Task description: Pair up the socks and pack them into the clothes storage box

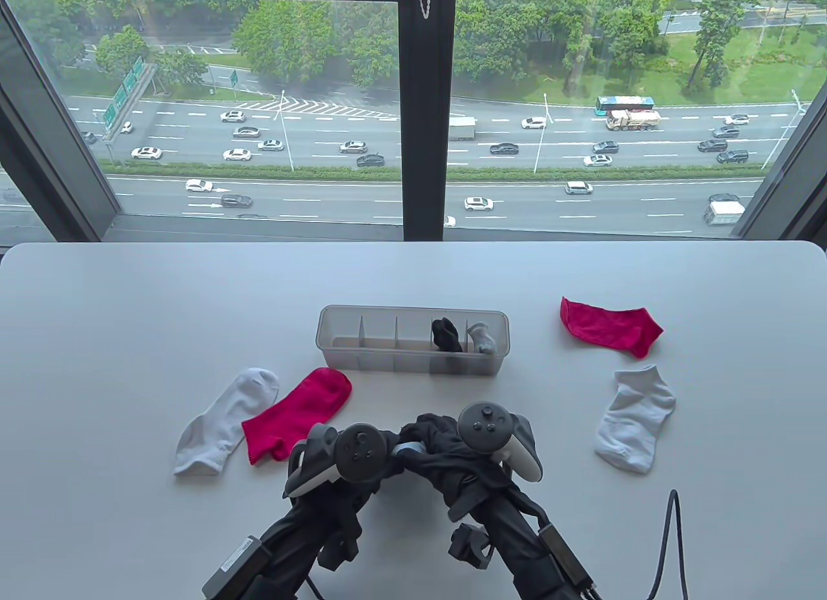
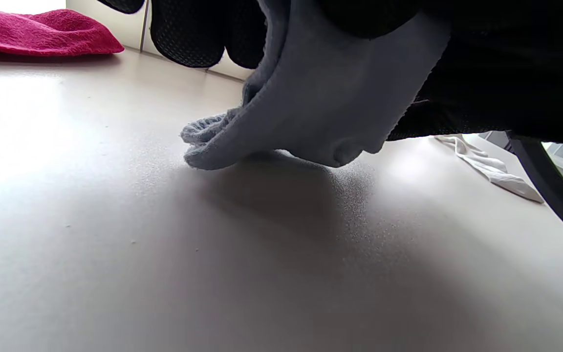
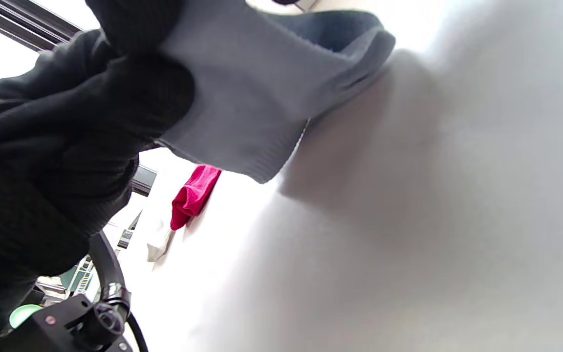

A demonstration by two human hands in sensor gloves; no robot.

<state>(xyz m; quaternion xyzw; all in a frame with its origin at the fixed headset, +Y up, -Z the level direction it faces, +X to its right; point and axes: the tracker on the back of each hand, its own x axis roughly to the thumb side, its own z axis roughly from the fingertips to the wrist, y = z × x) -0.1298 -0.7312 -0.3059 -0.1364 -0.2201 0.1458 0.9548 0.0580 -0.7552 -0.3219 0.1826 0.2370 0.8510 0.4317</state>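
Note:
Both gloved hands meet at the table's front middle, each gripping the same grey sock [image 1: 407, 447]. My left hand [image 1: 393, 455] holds it from the left and my right hand [image 1: 434, 440] from the right. In the left wrist view the grey sock [image 2: 320, 107] hangs from the fingers and its cuff touches the table. The right wrist view shows the grey sock [image 3: 262, 98] pinched under dark fingers. The clear divided storage box [image 1: 342, 341] stands behind the hands, with a black sock roll [image 1: 446, 334] and a grey sock roll [image 1: 483, 339] in its right compartments.
A white sock [image 1: 223, 419] and a red sock [image 1: 297, 413] lie left of the hands. Another red sock [image 1: 610, 325] and white sock [image 1: 636, 419] lie to the right. A black cable [image 1: 672, 542] runs at the front right. The window edge lies behind the table.

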